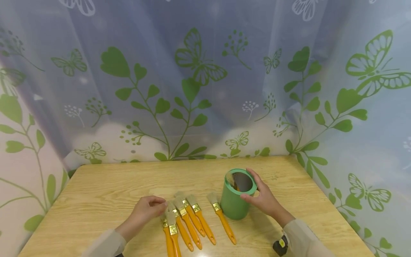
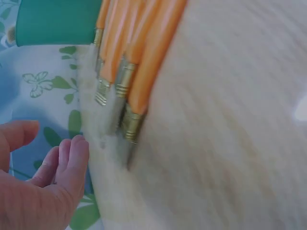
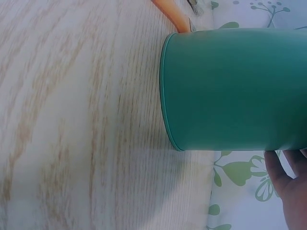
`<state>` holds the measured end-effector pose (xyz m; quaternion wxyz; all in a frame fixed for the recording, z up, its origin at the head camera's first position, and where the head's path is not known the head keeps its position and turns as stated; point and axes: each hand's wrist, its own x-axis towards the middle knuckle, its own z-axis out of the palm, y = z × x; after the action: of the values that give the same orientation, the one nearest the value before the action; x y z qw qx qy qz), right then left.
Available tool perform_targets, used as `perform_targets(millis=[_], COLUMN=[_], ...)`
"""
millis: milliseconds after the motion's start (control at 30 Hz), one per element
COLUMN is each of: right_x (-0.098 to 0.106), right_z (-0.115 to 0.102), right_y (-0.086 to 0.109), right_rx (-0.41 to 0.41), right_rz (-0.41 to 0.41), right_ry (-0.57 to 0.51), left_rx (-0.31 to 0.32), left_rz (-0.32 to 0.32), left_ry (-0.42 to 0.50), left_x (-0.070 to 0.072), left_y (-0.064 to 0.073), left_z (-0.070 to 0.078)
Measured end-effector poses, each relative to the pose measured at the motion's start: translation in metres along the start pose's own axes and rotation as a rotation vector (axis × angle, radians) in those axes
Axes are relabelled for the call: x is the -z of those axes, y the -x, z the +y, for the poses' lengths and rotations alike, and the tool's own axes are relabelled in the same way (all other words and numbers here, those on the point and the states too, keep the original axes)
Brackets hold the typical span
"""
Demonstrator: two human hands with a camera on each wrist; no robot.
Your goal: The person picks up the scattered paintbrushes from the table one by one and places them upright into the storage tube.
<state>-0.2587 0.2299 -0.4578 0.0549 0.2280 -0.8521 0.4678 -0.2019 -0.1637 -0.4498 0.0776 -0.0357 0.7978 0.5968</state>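
Note:
Several flat paintbrushes (image 1: 206, 225) with orange handles, brass-coloured ferrules and pale bristles lie in a cluster on the table, bristles pointing away from me. My left hand (image 1: 146, 212) hovers by the bristle ends at the cluster's left; in the left wrist view its fingers and thumb (image 2: 19, 134) are parted, with nothing between them. A green cylindrical container (image 1: 235, 205) stands upright right of the cluster. My right hand (image 1: 264, 200) holds it near the rim, thumb in front and fingers behind. Bristles of a brush (image 1: 230, 178) show inside it.
One paintbrush (image 1: 226, 223) lies apart, between the cluster and the container. The wood-grain table (image 1: 122, 182) ends at a curtain (image 1: 205, 107) with green leaves and butterflies, which hangs behind and along both sides. A black wrist device (image 1: 280, 246) sits by my right sleeve.

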Motion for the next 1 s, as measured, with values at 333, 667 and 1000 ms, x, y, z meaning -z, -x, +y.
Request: perform_targets(millis=[333,667,1000], right_x=[0.0,0.0,0.0], right_z=[-0.001,0.0,-0.001], right_y=[0.0,0.0,0.001], right_rx=[-0.018,-0.009,-0.001], right_rz=[-0.007,-0.006,-0.01], right_ry=[-0.02,-0.024,-0.036], left_rx=[0.108,0.112,0.108], left_rz=[0.029,-0.144,-0.016], left_ry=[-0.017,-0.029,-0.211], left_x=[0.009,0.006,-0.013], left_y=[0.013,0.018,0.016], left_z=[-0.021,-0.035,-0.033])
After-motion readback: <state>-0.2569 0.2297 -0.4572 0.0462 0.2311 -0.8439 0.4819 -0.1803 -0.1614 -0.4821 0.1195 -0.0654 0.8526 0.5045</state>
